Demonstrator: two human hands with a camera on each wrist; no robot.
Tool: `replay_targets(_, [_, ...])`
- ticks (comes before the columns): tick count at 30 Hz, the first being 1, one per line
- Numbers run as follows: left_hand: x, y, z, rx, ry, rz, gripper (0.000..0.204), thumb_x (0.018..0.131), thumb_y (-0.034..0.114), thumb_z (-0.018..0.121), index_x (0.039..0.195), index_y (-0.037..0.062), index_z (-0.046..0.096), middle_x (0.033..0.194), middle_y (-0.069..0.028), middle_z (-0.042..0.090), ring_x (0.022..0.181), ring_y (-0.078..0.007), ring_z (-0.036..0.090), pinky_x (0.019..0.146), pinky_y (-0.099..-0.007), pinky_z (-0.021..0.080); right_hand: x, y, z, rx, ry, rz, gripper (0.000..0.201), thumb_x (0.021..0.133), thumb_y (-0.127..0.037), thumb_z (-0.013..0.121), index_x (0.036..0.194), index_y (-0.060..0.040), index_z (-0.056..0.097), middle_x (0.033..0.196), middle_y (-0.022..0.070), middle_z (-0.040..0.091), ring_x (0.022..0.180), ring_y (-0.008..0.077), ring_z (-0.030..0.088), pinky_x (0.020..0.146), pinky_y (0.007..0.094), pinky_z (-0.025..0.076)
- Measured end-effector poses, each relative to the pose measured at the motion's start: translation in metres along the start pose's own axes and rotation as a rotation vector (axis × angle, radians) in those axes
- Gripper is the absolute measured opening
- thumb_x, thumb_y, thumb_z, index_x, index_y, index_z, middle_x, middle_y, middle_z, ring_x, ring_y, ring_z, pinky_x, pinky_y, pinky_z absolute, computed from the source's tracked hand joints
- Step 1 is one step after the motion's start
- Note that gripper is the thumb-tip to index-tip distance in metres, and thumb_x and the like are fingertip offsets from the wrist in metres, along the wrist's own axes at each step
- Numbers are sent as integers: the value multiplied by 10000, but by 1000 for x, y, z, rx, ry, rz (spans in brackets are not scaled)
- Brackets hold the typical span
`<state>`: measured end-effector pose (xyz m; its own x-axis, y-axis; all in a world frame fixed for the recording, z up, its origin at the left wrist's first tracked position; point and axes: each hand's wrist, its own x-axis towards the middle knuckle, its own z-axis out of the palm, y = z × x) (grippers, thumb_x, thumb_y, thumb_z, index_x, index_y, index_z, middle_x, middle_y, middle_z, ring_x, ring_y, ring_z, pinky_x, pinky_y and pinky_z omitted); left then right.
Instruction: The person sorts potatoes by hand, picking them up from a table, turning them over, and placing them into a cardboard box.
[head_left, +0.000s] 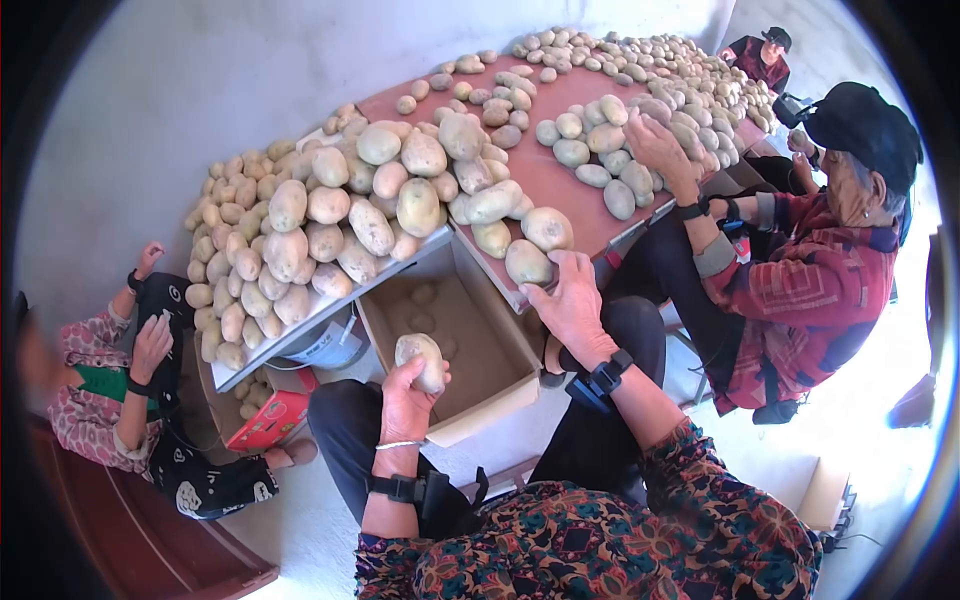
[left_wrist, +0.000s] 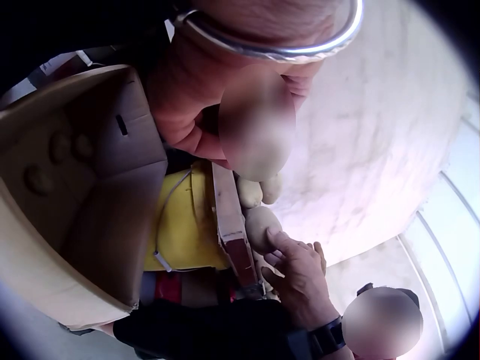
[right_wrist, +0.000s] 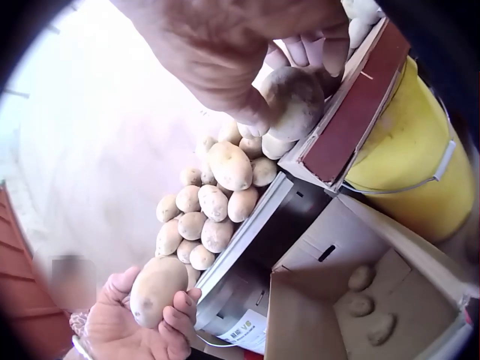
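My left hand [head_left: 405, 405] grips a pale, oval potato [head_left: 420, 360], held up above the near side of an open cardboard box [head_left: 485, 385]. In the right wrist view this potato [right_wrist: 159, 291] sits between thumb and curled fingers. My right hand [head_left: 575, 305] is at the corner of the reddish-brown tabletop [head_left: 570, 215], its thumb and fingers around another potato [head_left: 528, 263]. Seen from the right wrist, that potato [right_wrist: 294, 105] has a darker, dirt-marked skin. One more potato [head_left: 547, 229] lies just behind it. Three potatoes [right_wrist: 361, 305] lie on the box's floor.
A large heap of potatoes [head_left: 330, 205] covers the board on the left, with more piled along the table's back. A yellow bucket [right_wrist: 420, 142] stands under the table edge. To the right a person in a red patterned jacket [head_left: 800, 290] sits close; another person [head_left: 110, 400] sits left.
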<state>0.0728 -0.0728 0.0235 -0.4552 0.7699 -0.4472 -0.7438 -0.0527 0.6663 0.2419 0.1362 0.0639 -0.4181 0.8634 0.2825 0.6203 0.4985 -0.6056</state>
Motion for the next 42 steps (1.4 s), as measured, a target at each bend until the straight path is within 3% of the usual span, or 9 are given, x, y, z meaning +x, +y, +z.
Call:
replay_targets(7, [0, -5, -1, 29, -6, 15, 480, 831, 250, 663, 1236, 24, 540, 1053, -159, 660, 908, -258, 660, 821, -348, 539, 4, 15, 16, 100, 67, -56, 534, 718, -147, 812, 1156, -42, 524, 1029, 143, 536, 891, 300, 582, 805, 390, 495])
replay_targets(14, [-8, -5, 0, 44, -91, 61, 533, 793, 204, 673, 1272, 30, 519, 1137, -140, 627, 1060, -263, 617, 922, -388, 508, -5, 14, 17, 128, 120, -33, 544, 708, -152, 813, 1160, -41, 531, 1073, 148, 539, 942, 301, 578, 846, 389, 494])
replay_targets(17, [-11, 2, 1, 76, -218, 118, 603, 773, 192, 692, 1315, 42, 475, 1139, -147, 628, 1054, -272, 624, 931, -396, 507, -6, 8, 7, 89, 182, -7, 602, 725, -238, 789, 1207, -31, 493, 1158, 186, 528, 1133, 369, 496, 960, 451, 441])
replay_targets(26, [-9, 46, 41, 393, -125, 141, 602, 801, 138, 661, 1340, 12, 426, 1162, -143, 610, 1005, -262, 661, 869, -359, 560, -2, -2, -4, 422, 273, 20, 449, 823, -72, 677, 1228, -13, 493, 1146, 167, 534, 1021, 300, 583, 876, 387, 495])
replay_targets(29, [18, 58, 58, 730, -43, 499, 480, 768, 75, 684, 1204, -53, 530, 1100, -149, 649, 962, -202, 654, 882, -315, 511, -2, -8, -11, 499, 306, 0, 417, 842, -41, 651, 1227, -1, 497, 1162, 171, 534, 1022, 284, 597, 858, 377, 511])
replay_targets(36, [62, 101, 139, 1181, 84, 708, 465, 735, 131, 714, 1132, -46, 551, 972, -182, 703, 928, -252, 679, 863, -353, 516, -4, -11, -12, 620, 267, 71, 422, 853, -16, 635, 1250, 5, 492, 1158, 170, 531, 1033, 261, 606, 831, 361, 532])
replay_targets(38, [80, 106, 152, 1420, 191, 878, 452, 683, 162, 744, 1064, -27, 591, 996, -168, 678, 887, -213, 669, 806, -335, 520, -6, -22, -22, 809, 153, 263, 415, 850, -11, 629, 1244, 6, 499, 1159, 172, 528, 1025, 268, 605, 843, 361, 531])
replay_targets(40, [106, 106, 157, 1416, 168, 1020, 421, 668, 168, 738, 1031, -1, 607, 982, -155, 665, 881, -264, 664, 820, -361, 518, -6, -14, -12, 649, 224, 112, 389, 872, -5, 615, 1244, -19, 503, 1078, 124, 595, 900, 150, 576, 833, 307, 495])
replay_targets(42, [122, 109, 167, 1540, 151, 1069, 444, 669, 141, 719, 1081, 35, 591, 1074, -186, 595, 977, -380, 605, 853, -456, 498, -7, -13, -10, 617, 222, 87, 392, 868, -3, 616, 1243, -17, 502, 1067, 119, 592, 880, 141, 574, 819, 304, 498])
